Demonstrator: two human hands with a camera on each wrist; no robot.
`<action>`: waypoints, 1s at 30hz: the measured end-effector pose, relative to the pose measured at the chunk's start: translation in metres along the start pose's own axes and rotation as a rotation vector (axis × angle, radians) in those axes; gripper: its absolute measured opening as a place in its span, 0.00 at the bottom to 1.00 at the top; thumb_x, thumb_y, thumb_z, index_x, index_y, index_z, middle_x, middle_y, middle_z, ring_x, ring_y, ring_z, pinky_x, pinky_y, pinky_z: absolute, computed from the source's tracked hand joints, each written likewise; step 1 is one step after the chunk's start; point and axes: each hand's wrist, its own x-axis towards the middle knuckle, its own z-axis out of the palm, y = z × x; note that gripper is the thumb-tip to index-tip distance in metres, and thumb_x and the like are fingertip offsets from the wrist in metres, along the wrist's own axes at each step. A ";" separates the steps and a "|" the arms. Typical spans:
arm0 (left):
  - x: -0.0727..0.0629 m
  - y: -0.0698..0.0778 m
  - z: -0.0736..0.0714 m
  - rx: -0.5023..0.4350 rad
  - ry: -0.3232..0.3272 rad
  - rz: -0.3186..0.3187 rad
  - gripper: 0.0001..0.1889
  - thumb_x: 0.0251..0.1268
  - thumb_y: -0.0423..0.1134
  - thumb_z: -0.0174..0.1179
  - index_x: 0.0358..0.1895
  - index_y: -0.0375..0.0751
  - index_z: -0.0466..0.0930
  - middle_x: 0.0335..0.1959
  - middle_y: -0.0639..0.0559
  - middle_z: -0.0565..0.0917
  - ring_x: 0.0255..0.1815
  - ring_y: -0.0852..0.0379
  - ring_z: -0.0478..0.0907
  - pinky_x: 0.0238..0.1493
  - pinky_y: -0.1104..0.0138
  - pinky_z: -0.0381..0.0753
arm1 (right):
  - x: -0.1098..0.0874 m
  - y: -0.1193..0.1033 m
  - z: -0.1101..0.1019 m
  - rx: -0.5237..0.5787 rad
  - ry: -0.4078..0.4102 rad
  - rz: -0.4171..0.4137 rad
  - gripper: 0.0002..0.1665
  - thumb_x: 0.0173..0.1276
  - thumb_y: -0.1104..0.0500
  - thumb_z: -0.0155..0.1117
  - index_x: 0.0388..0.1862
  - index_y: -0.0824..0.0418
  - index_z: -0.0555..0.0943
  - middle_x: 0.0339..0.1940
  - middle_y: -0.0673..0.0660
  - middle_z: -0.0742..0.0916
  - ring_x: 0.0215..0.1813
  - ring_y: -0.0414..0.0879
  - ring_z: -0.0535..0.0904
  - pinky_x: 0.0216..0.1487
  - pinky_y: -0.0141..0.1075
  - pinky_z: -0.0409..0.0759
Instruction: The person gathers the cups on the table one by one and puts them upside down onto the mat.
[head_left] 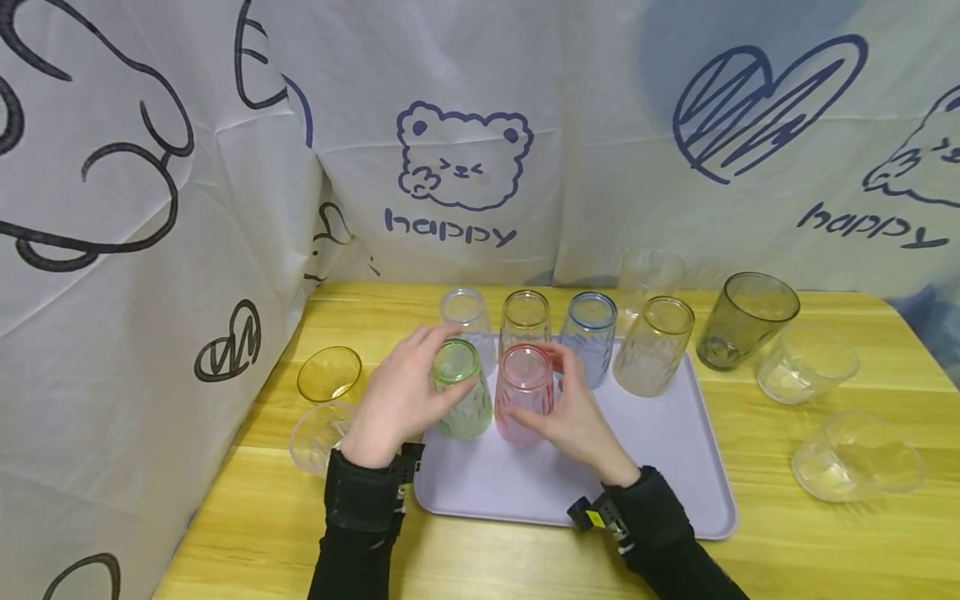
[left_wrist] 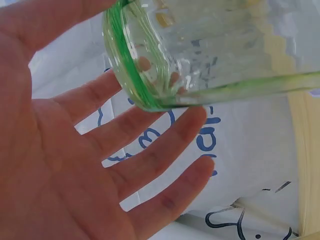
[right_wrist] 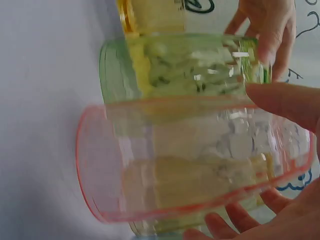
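Upside down on a pale lilac tray [head_left: 630, 479] stand a green-tinted glass [head_left: 467, 408] and a pink-tinted glass [head_left: 517, 421], side by side. My left hand [head_left: 408, 387] holds the green glass near its upturned base, thumb on the near side and spread fingers on the far side. Around the upper part of the pink glass my right hand [head_left: 581, 417] has its thumb in front and its fingers behind. In the right wrist view the rim of the pink glass [right_wrist: 165, 160] is down at the tray. The green-edged base [left_wrist: 132, 65] lies between left thumb and fingers in the left wrist view.
Behind them, upturned glasses form a row: clear [head_left: 465, 308], amber-rimmed [head_left: 525, 312], blue [head_left: 591, 342] and yellowish [head_left: 651, 354]. A dark grey glass [head_left: 742, 325] and several clear glasses [head_left: 847, 462] stand right of the tray. A yellow glass [head_left: 330, 375] is at left. Printed cloth [head_left: 465, 258] hangs behind.
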 end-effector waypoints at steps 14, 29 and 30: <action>0.001 0.000 0.003 0.002 -0.010 -0.013 0.39 0.56 0.48 0.75 0.71 0.44 0.70 0.66 0.43 0.79 0.62 0.42 0.80 0.62 0.49 0.81 | 0.000 0.007 0.001 -0.224 0.034 -0.144 0.51 0.46 0.62 0.83 0.67 0.70 0.66 0.58 0.67 0.80 0.61 0.61 0.77 0.64 0.59 0.78; 0.003 0.001 0.007 0.007 0.023 -0.017 0.38 0.54 0.52 0.75 0.69 0.46 0.72 0.59 0.44 0.82 0.56 0.44 0.82 0.54 0.50 0.84 | 0.000 0.006 -0.006 -0.231 -0.017 -0.171 0.52 0.49 0.64 0.81 0.71 0.68 0.63 0.62 0.67 0.77 0.64 0.60 0.76 0.66 0.56 0.78; 0.003 0.001 0.007 0.006 0.023 -0.018 0.38 0.55 0.52 0.75 0.69 0.46 0.72 0.59 0.44 0.82 0.57 0.43 0.82 0.55 0.50 0.84 | 0.000 0.006 -0.006 -0.227 -0.022 -0.170 0.52 0.49 0.65 0.81 0.71 0.68 0.63 0.62 0.67 0.77 0.63 0.60 0.77 0.65 0.55 0.78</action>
